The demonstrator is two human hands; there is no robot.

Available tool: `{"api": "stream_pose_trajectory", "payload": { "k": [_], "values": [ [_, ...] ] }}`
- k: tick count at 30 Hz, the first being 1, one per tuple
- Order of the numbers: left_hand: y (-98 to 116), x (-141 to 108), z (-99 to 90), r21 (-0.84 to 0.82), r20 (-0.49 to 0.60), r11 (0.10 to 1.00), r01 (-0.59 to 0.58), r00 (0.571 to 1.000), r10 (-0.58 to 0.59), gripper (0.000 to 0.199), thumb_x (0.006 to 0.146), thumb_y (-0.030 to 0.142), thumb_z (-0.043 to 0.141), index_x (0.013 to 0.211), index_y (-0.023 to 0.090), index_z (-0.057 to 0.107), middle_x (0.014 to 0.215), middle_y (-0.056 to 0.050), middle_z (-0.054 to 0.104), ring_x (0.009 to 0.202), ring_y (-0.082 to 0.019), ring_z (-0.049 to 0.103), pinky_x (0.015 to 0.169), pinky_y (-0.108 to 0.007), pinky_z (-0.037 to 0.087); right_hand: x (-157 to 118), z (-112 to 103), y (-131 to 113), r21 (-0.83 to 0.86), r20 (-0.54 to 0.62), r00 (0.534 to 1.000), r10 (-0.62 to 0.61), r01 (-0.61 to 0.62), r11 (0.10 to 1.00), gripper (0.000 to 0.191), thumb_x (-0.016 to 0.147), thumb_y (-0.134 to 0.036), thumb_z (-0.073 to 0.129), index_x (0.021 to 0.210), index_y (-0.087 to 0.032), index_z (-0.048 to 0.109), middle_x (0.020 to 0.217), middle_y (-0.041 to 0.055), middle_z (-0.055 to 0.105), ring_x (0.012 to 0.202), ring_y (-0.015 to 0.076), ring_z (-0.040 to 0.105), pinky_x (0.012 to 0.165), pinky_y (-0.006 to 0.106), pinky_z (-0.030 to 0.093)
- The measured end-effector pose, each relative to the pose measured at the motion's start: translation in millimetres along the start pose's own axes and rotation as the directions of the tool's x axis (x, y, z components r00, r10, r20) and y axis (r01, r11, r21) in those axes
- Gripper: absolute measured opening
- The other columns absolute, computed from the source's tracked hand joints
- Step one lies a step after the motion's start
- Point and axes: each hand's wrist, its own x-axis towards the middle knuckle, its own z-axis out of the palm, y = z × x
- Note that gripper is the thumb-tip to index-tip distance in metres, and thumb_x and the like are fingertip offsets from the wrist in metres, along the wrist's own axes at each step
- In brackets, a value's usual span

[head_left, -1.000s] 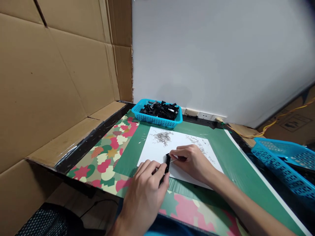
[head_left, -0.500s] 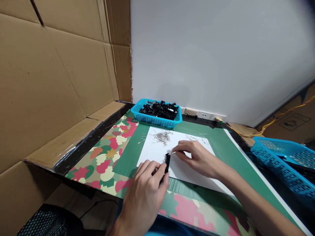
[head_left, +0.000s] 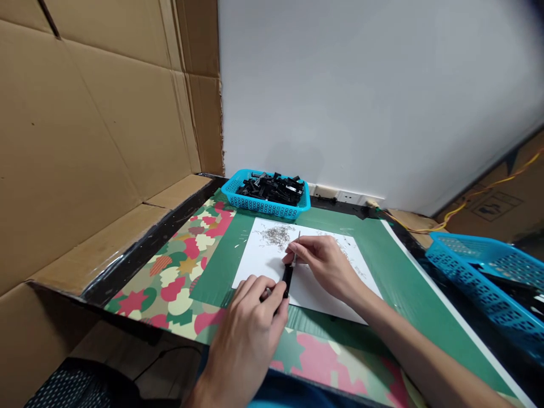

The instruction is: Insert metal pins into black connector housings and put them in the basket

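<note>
My left hand (head_left: 255, 317) is closed on a small black plastic bar (head_left: 288, 280), pinching its near end over the front edge of a white sheet (head_left: 261, 263). At the far end of the bar, my right hand (head_left: 321, 260) has its fingertips pressed together round a thin metal tool (head_left: 298, 238), whose slim end sticks up above the fingers. Whether its lower end touches the bar I cannot tell. Just beyond the hands, a pile of tiny metal pieces (head_left: 277, 235) lies on the sheet. More small metal pieces (head_left: 348, 249) are scattered behind my right hand.
A blue basket (head_left: 267, 208) heaped with black plastic parts (head_left: 276, 188) stands at the back against the wall. Another blue basket (head_left: 476, 283) with black parts sits at the right. Cardboard (head_left: 93, 113) walls the left side. Sockets and a yellow cable (head_left: 450, 224) run behind.
My right hand has moved left to the bar's far end, and the thin tool now stands more upright in its fingers. My left hand keeps its hold on the bar.
</note>
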Motion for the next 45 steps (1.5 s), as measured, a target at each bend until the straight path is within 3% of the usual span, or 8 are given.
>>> {"api": "stream_pose_trajectory", "payload": {
  "k": [5,14,28,37,40,43,45],
  "values": [
    [0,0,-1.0,-0.006,0.018,1.000,-0.001,1.000,0.001,0.026,0.102,0.011,0.061,0.124,0.022,0.068,0.100,-0.004,0.065,0.092,-0.023,0.064,0.087,-0.043,0.053,1,2,1,0.028,-0.006,1.000,0.003,-0.003,1.000,0.041,0.108,-0.045,0.056,0.084,-0.019,0.077,0.087,0.0079,0.080,0.080,0.0231,0.074,0.078,0.035,0.059],
    [1,3,-4.0,-0.039,0.024,0.999,0.002,1.000,-0.001,0.023,0.103,0.011,0.059,0.122,0.021,0.068,0.103,-0.004,0.066,0.095,-0.023,0.065,0.084,-0.043,0.055,-7,7,2,-0.183,-0.095,0.987,-0.132,0.113,0.977,0.033,0.107,-0.031,0.058,0.083,-0.021,0.078,0.082,0.0023,0.082,0.070,0.0188,0.073,0.070,0.031,0.051],
    [3,8,-7.2,-0.093,0.046,0.995,0.019,0.999,-0.015,0.020,0.105,0.009,0.054,0.118,0.017,0.067,0.103,-0.006,0.067,0.095,-0.023,0.064,0.083,-0.041,0.055,-9,17,5,-0.125,-0.174,0.978,-0.113,0.092,0.988,0.032,0.104,-0.033,0.060,0.081,-0.021,0.078,0.082,0.0039,0.084,0.070,0.0203,0.077,0.068,0.031,0.055],
    [-1,9,-6.8,-0.115,0.024,0.991,0.063,0.998,-0.061,0.019,0.104,0.012,0.057,0.115,0.018,0.071,0.101,-0.006,0.069,0.095,-0.024,0.066,0.084,-0.041,0.056,-5,21,13,0.020,-0.183,0.981,-0.072,0.077,0.997,0.031,0.106,-0.035,0.060,0.083,-0.020,0.074,0.084,0.0060,0.081,0.079,0.0225,0.078,0.072,0.032,0.057],
    [-4,7,-4.6,-0.122,-0.009,0.989,0.080,0.997,-0.082,0.021,0.106,0.018,0.056,0.119,0.022,0.071,0.106,-0.006,0.072,0.098,-0.024,0.069,0.087,-0.040,0.058,-5,12,7,0.041,-0.225,0.962,-0.155,0.168,0.985,0.029,0.110,-0.034,0.053,0.093,-0.020,0.072,0.088,0.0056,0.079,0.084,0.0209,0.076,0.076,0.032,0.056],
    [-8,6,-3.1,-0.143,-0.061,0.987,0.074,0.995,-0.083,0.023,0.107,0.023,0.055,0.124,0.024,0.072,0.114,-0.007,0.076,0.106,-0.025,0.072,0.091,-0.039,0.060,-9,-6,-7,-0.150,-0.210,0.928,-0.309,0.282,0.948,0.028,0.113,-0.028,0.044,0.105,-0.021,0.070,0.094,0.0048,0.075,0.081,0.0176,0.068,0.078,0.031,0.052],
    [-9,6,-3.0,-0.157,-0.095,0.985,0.072,0.992,-0.088,0.025,0.107,0.022,0.055,0.126,0.024,0.072,0.118,-0.007,0.077,0.110,-0.025,0.073,0.094,-0.039,0.062,-13,-18,-17,-0.277,-0.121,0.925,-0.359,0.316,0.907,0.028,0.113,-0.026,0.042,0.108,-0.022,0.069,0.096,0.0049,0.071,0.081,0.0174,0.063,0.078,0.031,0.049]
  ]
}}
